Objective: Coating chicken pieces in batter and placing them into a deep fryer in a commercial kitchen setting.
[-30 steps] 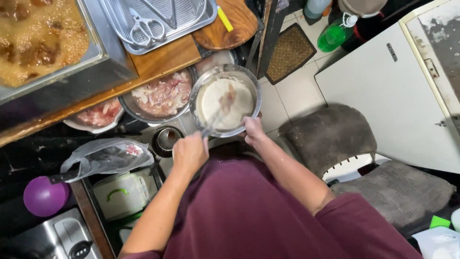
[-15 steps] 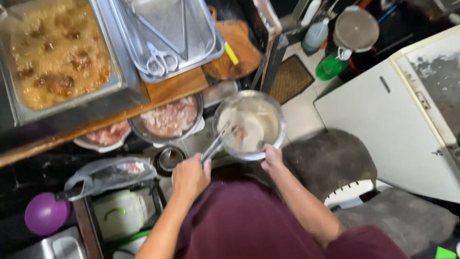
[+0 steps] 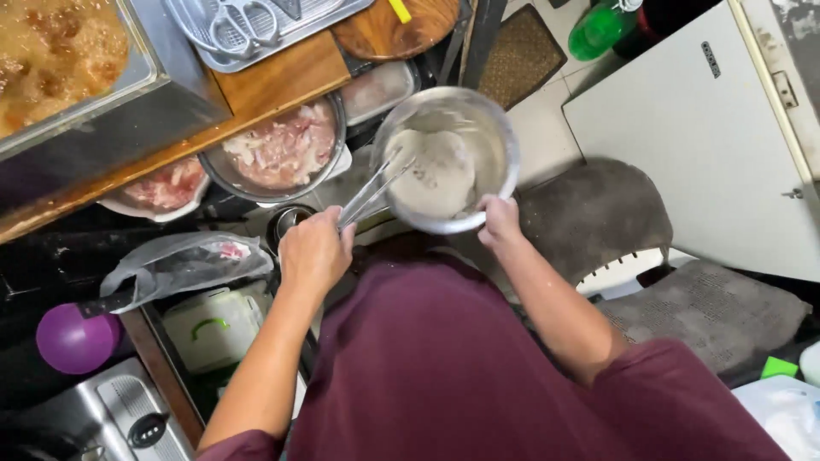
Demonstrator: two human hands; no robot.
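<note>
My left hand (image 3: 314, 253) is closed round the handles of metal tongs (image 3: 373, 189), whose tips are lost in the pale batter (image 3: 437, 173) at 12 o'clock. My right hand (image 3: 499, 221) pinches the near rim of the steel bowl (image 3: 495, 128) holding that batter; the fingers inside the rim are hidden. At 10 o'clock, a bowl of raw meat (image 3: 282, 149); beyond it at 9 o'clock, a plate of meat (image 3: 166, 186), half covered by the wooden board (image 3: 273, 77). Fryer tank (image 3: 60, 51), cut off by the frame at 11 o'clock. Tray with scissors (image 3: 248, 26), cropped at top. Crumpled clear bag (image 3: 179, 260) at 8 o'clock, contents indistinct. Purple ball-shaped object (image 3: 75, 339), kind unclear. Green bottle (image 3: 598, 30) at 1 o'clock, top cropped.
</note>
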